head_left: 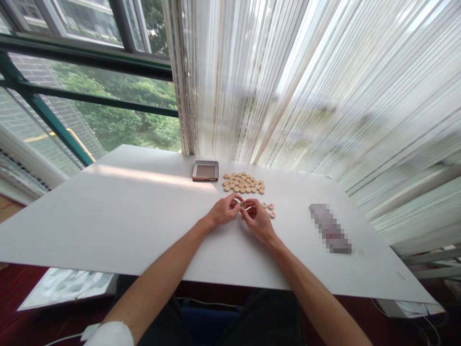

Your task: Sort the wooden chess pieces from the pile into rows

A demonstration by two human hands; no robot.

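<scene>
A broad white bench (118, 226) gives flat support to everything here. Above its near half, the left hand (226, 210) and right hand (260, 222) meet, both pinching one small disc by their fingertips, likely so its marked face shows. Beyond them, plain wooden xiangqi pieces (242, 184) lie bunched in loose rows, presumably to stay within reach, just beside an open shallow box (205, 179). A few red-marked pieces (272, 215) sit near the right hand. Smallest is the held green-marked xiangqi piece (242, 205), between the hands.

Short white sleeve (110, 334) above a bare left forearm (169, 257), dark legwear (268, 317).
</scene>
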